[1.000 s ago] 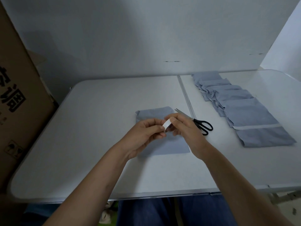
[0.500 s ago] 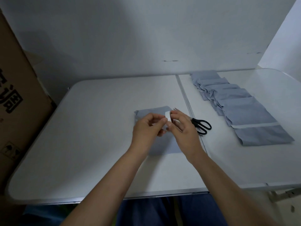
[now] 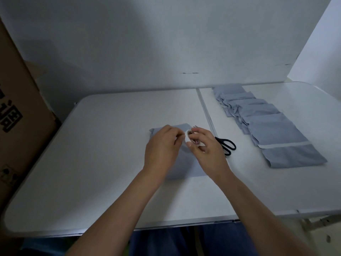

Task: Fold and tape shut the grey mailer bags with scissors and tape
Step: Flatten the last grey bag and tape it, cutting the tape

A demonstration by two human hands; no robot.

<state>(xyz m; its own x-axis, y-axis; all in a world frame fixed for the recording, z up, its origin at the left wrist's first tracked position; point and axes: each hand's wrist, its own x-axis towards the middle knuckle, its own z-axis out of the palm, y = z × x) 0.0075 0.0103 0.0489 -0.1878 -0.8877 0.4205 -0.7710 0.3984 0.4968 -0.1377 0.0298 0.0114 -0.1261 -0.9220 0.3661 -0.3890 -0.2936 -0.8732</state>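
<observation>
On my counter (image 3: 92, 163) the grey mailer bag (image 3: 191, 163) lies under both wrists. My right hand (image 3: 206, 146) grips the tape roll (image 3: 191, 139); my left hand (image 3: 162, 145) pinches its end. Loose tape could curl back and stick to itself.

A white table (image 3: 110, 145) is seen, grey-blue mailer bags (image 3: 273, 130) at two o'clock, black-handled scissors (image 3: 226, 145), a white tape roll (image 3: 188, 138), and a brown box (image 3: 18, 111) printed black at nine o'clock
</observation>
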